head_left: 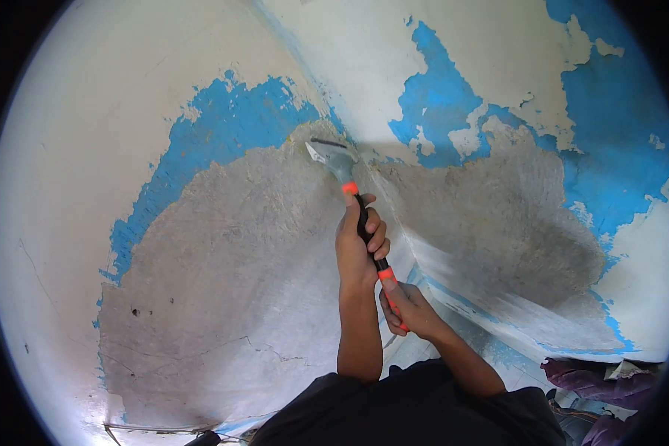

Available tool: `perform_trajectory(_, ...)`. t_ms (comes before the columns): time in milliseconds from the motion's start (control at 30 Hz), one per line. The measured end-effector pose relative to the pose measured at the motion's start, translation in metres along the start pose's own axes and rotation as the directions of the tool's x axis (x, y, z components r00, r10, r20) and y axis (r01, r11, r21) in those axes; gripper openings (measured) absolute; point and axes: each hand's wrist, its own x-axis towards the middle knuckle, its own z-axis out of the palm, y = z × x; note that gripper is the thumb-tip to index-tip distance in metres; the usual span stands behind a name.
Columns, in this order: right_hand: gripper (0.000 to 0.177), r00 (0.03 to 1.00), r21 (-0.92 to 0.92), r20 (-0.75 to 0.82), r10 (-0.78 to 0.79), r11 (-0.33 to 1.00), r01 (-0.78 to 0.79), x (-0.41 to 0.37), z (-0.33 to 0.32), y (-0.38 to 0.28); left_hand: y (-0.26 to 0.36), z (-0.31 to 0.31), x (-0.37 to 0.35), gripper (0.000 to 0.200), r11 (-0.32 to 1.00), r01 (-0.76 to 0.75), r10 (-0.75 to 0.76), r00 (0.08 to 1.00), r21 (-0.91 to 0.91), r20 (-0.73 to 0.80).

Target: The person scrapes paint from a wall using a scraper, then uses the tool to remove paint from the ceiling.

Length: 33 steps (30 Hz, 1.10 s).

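A long-handled scraper [372,241] with a black and orange handle and a wide metal head runs up the middle of the view. My left hand [363,241] is wrapped round its upper handle, just below the head. Lower down, my right hand [409,308] grips the orange end of the handle. The scraper's head lies at the left wall near the corner, by the upper edge of the bare grey plaster [223,260]. Blue paint [230,119] shows above that plaster, with off-white paint [97,97] beyond it.
On the right wall are another grey bare area [490,223] and large blue patches [617,141]. Purple cloth [606,383] lies at the lower right. A thin dark cable [156,429] runs along the bottom left. Small holes mark the left wall.
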Motion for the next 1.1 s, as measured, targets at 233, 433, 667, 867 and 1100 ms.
perform_trajectory(233, 0.058, 1.000, 0.020, 0.011, 0.019, 1.000, -0.019, 0.002, 0.000, 0.005, 0.001, 0.000, -0.002, 0.043, 0.998, -0.005, 0.006, 1.000, 0.059, -0.022)
perform_trajectory(433, 0.057, 1.000, 0.024, 0.002, 0.003, 1.000, -0.003, 0.010, -0.002, -0.001, 0.003, 0.002, 0.007, 0.049, 0.998, -0.028, 0.027, 1.000, 0.060, 0.014)
perform_trajectory(667, 0.057, 0.999, 0.105, 0.045, 0.002, 0.994, -0.007, 0.011, 0.003, -0.001, 0.009, 0.004, 0.003, 0.043, 0.997, 0.009, -0.010, 1.000, 0.070, 0.007)
perform_trajectory(867, 0.057, 0.999, 0.068, 0.008, 0.033, 0.997, -0.033, 0.006, 0.018, 0.002, 0.012, -0.004, 0.001, 0.043, 0.997, 0.046, -0.047, 0.999, 0.067, 0.008)
perform_trajectory(1100, 0.057, 1.000, 0.103, -0.010, 0.024, 0.994, -0.022, 0.008, 0.028, 0.008, 0.015, -0.014, 0.000, 0.052, 0.994, 0.082, -0.084, 0.996, 0.076, 0.028)
